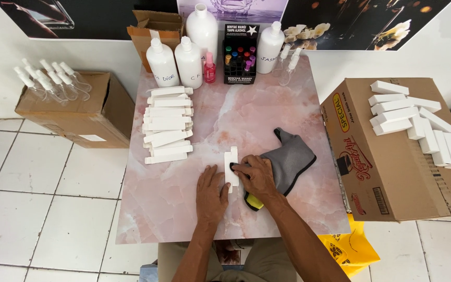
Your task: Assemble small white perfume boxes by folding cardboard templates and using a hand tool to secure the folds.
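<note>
A slim white box [231, 162] lies on the pink marble table [267, 112] near its front middle. My right hand [257, 176] rests on the box's right side, with a small dark thing under the fingertips at the box edge. My left hand [210, 195] lies flat on the table, its fingers touching the box's lower left. Under my right hand and wrist lies a grey cloth [291, 159], with a yellow object [254, 201] partly hidden beneath the wrist.
A stack of slim white boxes [166, 124] covers the table's left side. White bottles [189, 61] and a black display of small coloured vials [239, 58] line the back. A cardboard box [392, 172] with more white boxes stands right; another carton [82, 112] with spray bottles stands left.
</note>
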